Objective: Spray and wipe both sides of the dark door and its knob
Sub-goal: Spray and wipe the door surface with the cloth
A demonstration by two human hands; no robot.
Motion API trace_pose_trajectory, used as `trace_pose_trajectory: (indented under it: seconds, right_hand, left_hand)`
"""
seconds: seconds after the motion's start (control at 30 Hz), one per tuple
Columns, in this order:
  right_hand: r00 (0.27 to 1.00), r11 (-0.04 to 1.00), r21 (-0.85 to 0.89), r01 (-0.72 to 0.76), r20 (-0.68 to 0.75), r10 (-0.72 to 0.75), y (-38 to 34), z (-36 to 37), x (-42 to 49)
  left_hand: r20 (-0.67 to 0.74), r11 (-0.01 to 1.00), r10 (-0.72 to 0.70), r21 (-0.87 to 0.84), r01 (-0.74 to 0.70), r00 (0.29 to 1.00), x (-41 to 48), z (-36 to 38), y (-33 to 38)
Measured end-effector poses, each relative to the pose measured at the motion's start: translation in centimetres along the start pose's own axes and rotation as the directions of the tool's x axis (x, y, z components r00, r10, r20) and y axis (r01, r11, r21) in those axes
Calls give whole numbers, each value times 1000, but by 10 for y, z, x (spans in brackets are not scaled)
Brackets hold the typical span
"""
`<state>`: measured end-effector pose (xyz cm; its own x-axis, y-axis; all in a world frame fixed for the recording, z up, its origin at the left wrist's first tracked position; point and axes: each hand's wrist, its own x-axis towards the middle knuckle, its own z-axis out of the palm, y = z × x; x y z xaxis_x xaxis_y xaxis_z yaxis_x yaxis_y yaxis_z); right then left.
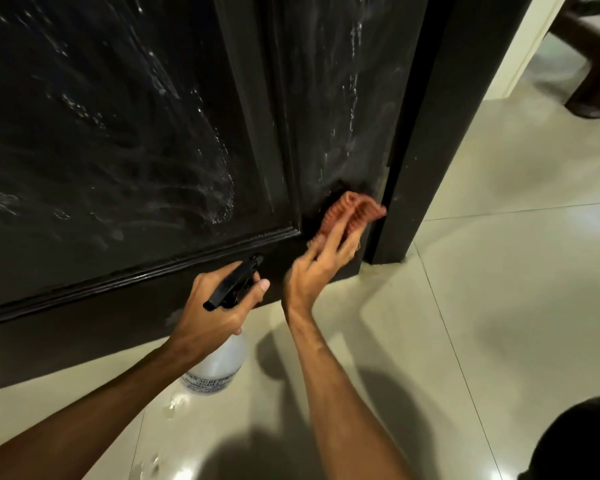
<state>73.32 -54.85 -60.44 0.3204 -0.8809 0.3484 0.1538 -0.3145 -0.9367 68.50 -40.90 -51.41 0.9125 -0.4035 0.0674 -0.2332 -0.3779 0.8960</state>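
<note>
The dark door (125, 126) fills the upper left, its panel streaked with wet spray and foam. My right hand (317, 268) presses an orange-red ribbed cloth (350, 213) against the door's lower right corner, near its edge. My left hand (219, 303) grips the black trigger head of a clear spray bottle (219, 365), held just above the floor in front of the door's bottom rail. The knob is out of view.
The dark door frame (430, 133) stands right of the cloth. Glossy cream floor tiles (482, 306) spread to the right, with wet drops (174, 407) near the bottle. A dark wooden furniture leg (593, 81) stands at the upper right.
</note>
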Motion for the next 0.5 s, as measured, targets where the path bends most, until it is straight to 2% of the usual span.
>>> trace_pose_trajectory:
  seconds: [0.07,0.13,0.17,0.2,0.27,0.33,0.5]
  right_hand:
    - [964,962,72,-265,-11,266,38,-5,-4]
    - [799,786,159,-598,39,600,76,-9,-7]
    - [720,703,166,-691,74,690,91,-12,-8]
    - [682,666,156,-730,88,726,112,-12,-10]
    - [691,680,123,-723,96,717,129,-11,-12]
    - [694,683,130,-719,68,717,119,-14,-6]
    - [638,631,120,-767,38,769,105,-22,8]
  left_hand:
    - [6,1000,4,-7,-4,1000,2,0,2]
    - [25,1000,18,7,-18,1000,1,-1,3]
    - [30,1000,25,8,-25,999,1,-1,2]
    - [33,1000,23,3,-23,999,0,0,2]
    - [30,1000,14,1,-14,999,-1,1,2]
    - [39,1000,19,11,-19,999,0,2,0]
    - [23,1000,6,6,-6,1000,0,-4,-7]
